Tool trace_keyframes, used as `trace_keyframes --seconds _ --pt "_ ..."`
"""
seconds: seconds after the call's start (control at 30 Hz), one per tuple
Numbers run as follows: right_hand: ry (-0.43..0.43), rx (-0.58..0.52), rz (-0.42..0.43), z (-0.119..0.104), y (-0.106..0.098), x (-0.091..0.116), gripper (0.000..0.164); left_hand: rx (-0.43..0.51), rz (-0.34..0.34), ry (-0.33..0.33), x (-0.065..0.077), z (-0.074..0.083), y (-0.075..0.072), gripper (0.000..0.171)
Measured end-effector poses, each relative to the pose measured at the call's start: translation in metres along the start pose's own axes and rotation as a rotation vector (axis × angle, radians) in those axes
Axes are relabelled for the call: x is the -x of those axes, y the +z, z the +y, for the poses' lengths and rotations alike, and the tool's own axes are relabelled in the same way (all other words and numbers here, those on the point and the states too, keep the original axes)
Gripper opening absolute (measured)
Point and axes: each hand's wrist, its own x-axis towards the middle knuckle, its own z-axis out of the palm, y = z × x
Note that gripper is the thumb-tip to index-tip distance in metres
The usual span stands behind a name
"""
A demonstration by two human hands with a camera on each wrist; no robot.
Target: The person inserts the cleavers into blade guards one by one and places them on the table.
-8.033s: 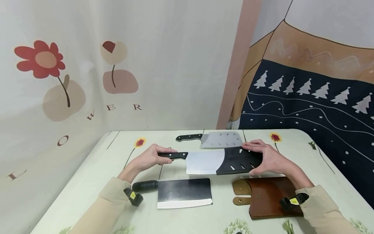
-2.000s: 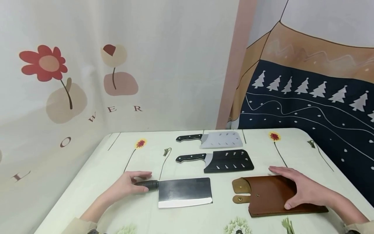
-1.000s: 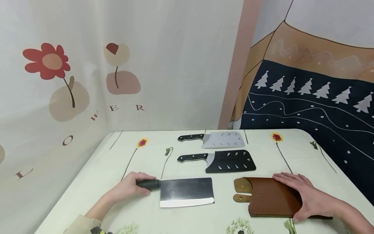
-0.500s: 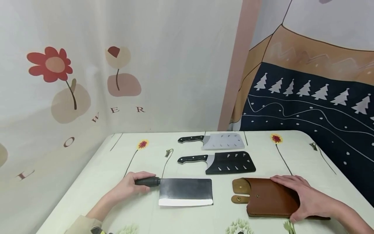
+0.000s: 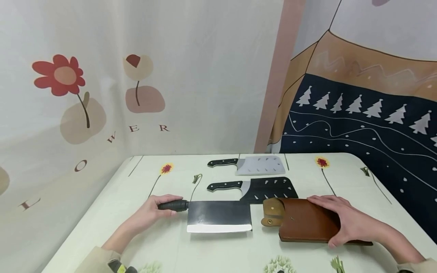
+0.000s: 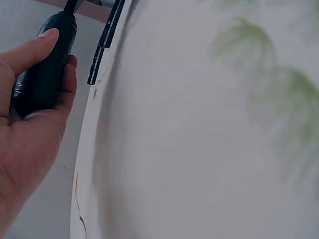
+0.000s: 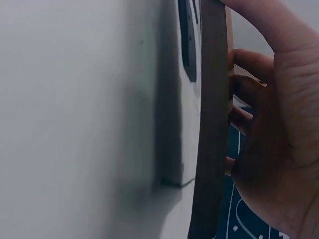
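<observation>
The head camera looks forward and down from above the near edge of the surface (image 5: pixel 170 242), taking in both hands, three cleavers and the curtained backdrop at middle distance. The left wrist camera sits very close behind the left hand (image 6: pixel 30 129), facing along the cleaver handle (image 6: pixel 45 74) just over the surface. The right wrist camera is equally close under the right hand (image 7: pixel 279 149), looking edge-on along the brown sheath (image 7: pixel 212 124). Each wrist view shares its hand and held thing with the head view.
</observation>
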Motion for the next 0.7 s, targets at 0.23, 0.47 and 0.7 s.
trace_keyframes --seconds 0.23,0.47,0.7 --pt "-0.032 -0.007 -0.013 -0.009 0.001 -0.016 0.109 0.051 0.004 0.003 -0.008 0.011 0.005 0.049" --pt "-0.023 -0.022 -0.034 -0.015 0.001 -0.026 0.108 0.071 -0.002 -0.003 -0.016 0.015 0.012 0.050" --pt "-0.033 -0.003 -0.034 -0.020 -0.001 -0.034 0.108 0.081 -0.008 0.020 -0.024 0.019 0.017 0.050"
